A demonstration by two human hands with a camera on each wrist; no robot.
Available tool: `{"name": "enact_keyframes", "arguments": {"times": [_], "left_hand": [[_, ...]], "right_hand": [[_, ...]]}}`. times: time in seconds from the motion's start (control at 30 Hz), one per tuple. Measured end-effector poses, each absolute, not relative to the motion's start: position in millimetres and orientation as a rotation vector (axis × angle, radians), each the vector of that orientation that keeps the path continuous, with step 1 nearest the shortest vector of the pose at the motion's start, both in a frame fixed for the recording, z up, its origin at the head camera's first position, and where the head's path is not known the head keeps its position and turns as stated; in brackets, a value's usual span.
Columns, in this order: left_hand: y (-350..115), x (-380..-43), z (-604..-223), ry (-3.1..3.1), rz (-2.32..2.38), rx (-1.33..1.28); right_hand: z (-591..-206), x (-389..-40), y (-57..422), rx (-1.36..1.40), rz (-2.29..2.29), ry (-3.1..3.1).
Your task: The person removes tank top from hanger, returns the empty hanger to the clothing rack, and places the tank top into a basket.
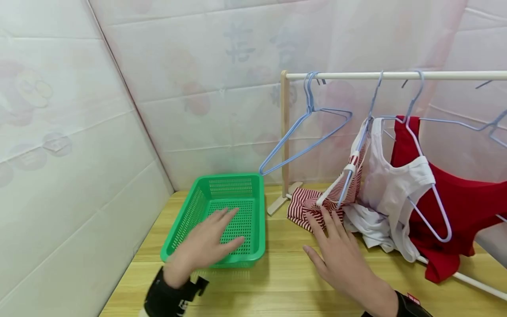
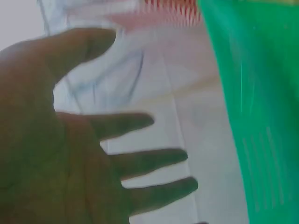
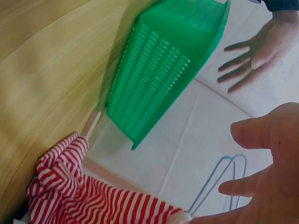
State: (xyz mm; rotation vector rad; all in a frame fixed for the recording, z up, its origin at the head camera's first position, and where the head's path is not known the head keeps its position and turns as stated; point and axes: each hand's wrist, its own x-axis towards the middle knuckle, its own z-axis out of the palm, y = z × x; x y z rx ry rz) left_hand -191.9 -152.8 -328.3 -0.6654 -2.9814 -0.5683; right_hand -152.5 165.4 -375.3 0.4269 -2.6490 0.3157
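Note:
My left hand (image 1: 206, 243) is spread over the green plastic basket (image 1: 260, 229), holding nothing. Inside the basket only its perforated bottom shows. In the left wrist view the fingers of that hand stand apart, with the basket wall (image 2: 261, 154) to their right. My right hand (image 1: 343, 262) is also spread and holds nothing. It is nearest to a red-and-white striped garment (image 1: 302, 207), which hangs from a blue hanger (image 1: 372, 103) and bunches on the table. Whether the right fingertips touch the striped cloth, I cannot tell.
A clothes rack with a white rail (image 1: 340, 76) and wooden upright (image 1: 284, 132) stands at the right. Bare blue hangers (image 1: 293, 127) hang at its left end. Farther right hang a white tank top (image 1: 404, 180) and a red garment (image 1: 447, 198). The wooden table (image 1: 285, 281) meets sheet-covered walls.

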Motion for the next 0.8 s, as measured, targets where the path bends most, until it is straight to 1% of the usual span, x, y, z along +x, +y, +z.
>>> {"name": "enact_keyframes", "arguments": {"times": [0.17,0.4,0.6,0.8], "left_hand": [[-196,-201,-320,-2.927,-0.579,-0.645],[-240,-210,-318,-2.98,-0.735,-0.627],[-267,-218,-329,-3.044,-0.82,-0.684],[-290,-224,-331,-3.136,-1.083,-0.618]], "right_hand": [[-375,-153,174,0.454,0.312,-2.595],[-376,-155,183,0.488,0.273,-2.499],[-376,-155,190,0.53,0.242,-2.412],[-369,-152,194,0.493,0.259,-2.49]]}}
